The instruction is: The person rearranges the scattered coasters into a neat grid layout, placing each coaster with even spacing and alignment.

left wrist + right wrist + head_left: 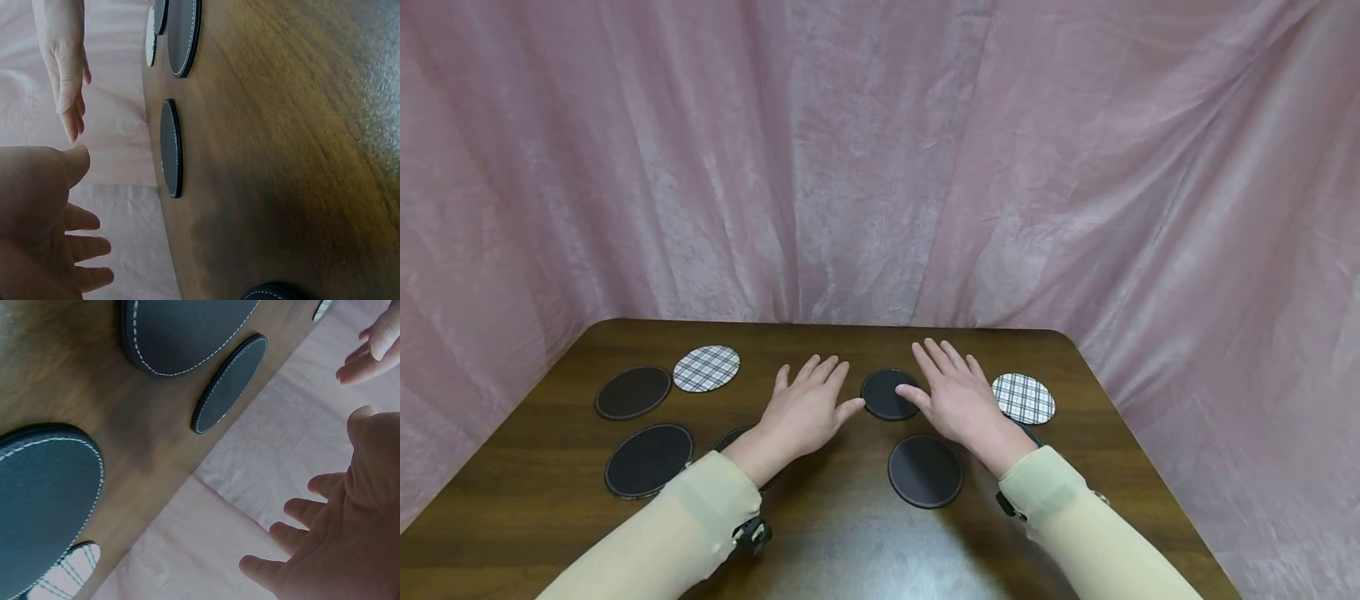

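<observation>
Head view: left hand [805, 412] and right hand [957, 402] held out over a brown table [835, 533], side by side with a gap between, backs upward. Left hand spread, with straight, parted fingers and a thumb stretched toward the right hand. Right hand spread likewise, with straight fingers and a thumb stretched toward the left hand. Flat on the table, several round coasters. Nearest to both thumbs, a middle black coaster [880, 392] between the hands, partly hidden by the right thumb. Closer to the person, a front dark coaster [925, 472], whole in view, near the right wrist. Just past the right hand, a right checked coaster [1026, 400]. Beneath the left wrist, a mostly hidden dark coaster [728, 439]. Farther left, a left checked coaster [706, 368], just beside a brown coaster [633, 392], with a left black coaster [648, 461] nearer the person.

Left wrist view: left hand in the air, apart from the table, and near the tips of the right hand in this view. Right wrist view: right hand also in the air, above a right dark coaster [44, 506] edged with pale stitching. Behind that coaster, part of the right checked one; cannot tell if touching or overlapping.

On both arms, pale sleeves [707, 500]; by the left cuff, a small dark device [752, 533]. Behind the table, a pink curtain [880, 167].
</observation>
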`<action>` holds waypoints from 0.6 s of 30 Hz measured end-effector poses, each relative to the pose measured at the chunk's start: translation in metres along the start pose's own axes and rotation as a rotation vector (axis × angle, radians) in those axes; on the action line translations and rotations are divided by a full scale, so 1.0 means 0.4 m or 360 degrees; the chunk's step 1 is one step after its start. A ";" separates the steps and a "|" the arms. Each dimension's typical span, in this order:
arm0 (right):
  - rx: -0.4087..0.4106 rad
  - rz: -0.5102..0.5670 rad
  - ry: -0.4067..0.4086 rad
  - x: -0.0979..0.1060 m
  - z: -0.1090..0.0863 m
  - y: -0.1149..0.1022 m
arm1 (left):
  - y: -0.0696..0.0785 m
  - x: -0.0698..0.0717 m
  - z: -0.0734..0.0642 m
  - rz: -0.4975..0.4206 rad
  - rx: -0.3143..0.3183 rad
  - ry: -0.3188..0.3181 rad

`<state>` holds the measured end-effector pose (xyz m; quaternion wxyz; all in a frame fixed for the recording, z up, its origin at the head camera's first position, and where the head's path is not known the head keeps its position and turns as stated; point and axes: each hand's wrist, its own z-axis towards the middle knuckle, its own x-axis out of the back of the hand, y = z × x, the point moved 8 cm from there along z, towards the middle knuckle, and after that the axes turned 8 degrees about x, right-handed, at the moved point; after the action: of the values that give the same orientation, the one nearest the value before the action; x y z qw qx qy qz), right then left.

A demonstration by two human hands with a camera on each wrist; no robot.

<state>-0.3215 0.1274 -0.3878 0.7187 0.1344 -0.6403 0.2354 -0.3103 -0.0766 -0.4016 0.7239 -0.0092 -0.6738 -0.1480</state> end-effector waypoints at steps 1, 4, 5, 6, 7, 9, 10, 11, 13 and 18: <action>-0.0002 0.0012 -0.0006 -0.001 -0.003 0.002 | 0.001 -0.001 -0.002 -0.0003 -0.0002 -0.0014; -0.0003 0.0049 -0.0018 -0.002 -0.013 0.007 | 0.001 -0.002 -0.009 -0.0008 -0.0009 -0.0032; -0.0001 0.0056 -0.0018 -0.002 -0.017 0.009 | 0.002 -0.003 -0.012 -0.0005 -0.0010 -0.0031; 0.0002 0.0063 -0.0017 -0.001 -0.021 0.011 | 0.002 -0.004 -0.015 -0.0009 -0.0013 -0.0027; 0.0004 0.0066 -0.0012 -0.001 -0.025 0.013 | 0.003 -0.005 -0.018 -0.0014 -0.0020 -0.0022; 0.0005 0.0065 0.0000 0.001 -0.036 0.019 | 0.006 -0.007 -0.024 -0.0022 -0.0033 -0.0017; 0.0004 0.0063 0.0012 0.003 -0.041 0.021 | 0.008 -0.009 -0.026 -0.0026 -0.0038 -0.0022; 0.0001 0.0059 0.0022 0.004 -0.047 0.024 | 0.010 -0.011 -0.028 -0.0031 -0.0042 -0.0030; -0.0003 0.0055 0.0039 0.007 -0.059 0.029 | 0.015 -0.013 -0.033 -0.0047 -0.0050 -0.0043; 0.0036 0.0029 0.0111 0.013 -0.086 0.028 | 0.025 -0.016 -0.048 -0.0057 -0.0066 -0.0078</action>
<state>-0.2974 0.1547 -0.3887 0.7368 0.1283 -0.6133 0.2539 -0.2898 -0.0699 -0.4076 0.7040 -0.0158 -0.6882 -0.1746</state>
